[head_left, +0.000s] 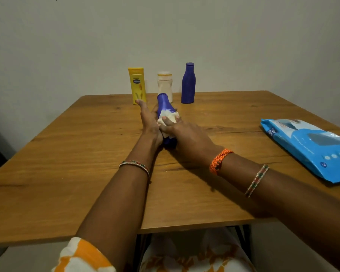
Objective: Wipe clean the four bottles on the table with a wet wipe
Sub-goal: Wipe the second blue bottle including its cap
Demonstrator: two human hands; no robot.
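A blue bottle (164, 104) lies tilted away from me over the middle of the wooden table (67, 154). My left hand (148, 122) holds it along its left side, index finger pointing forward. My right hand (185, 134) presses a crumpled white wet wipe (169, 117) against the bottle's body, fingers curled round the wipe. Three more bottles stand upright at the far edge: a yellow bottle (138, 86), a white bottle (165, 84) and a second blue bottle (188, 83).
A blue pack of wet wipes (310, 146) lies flat at the table's right edge. A plain wall rises right behind the standing bottles. My lap in orange and white cloth shows below the near edge.
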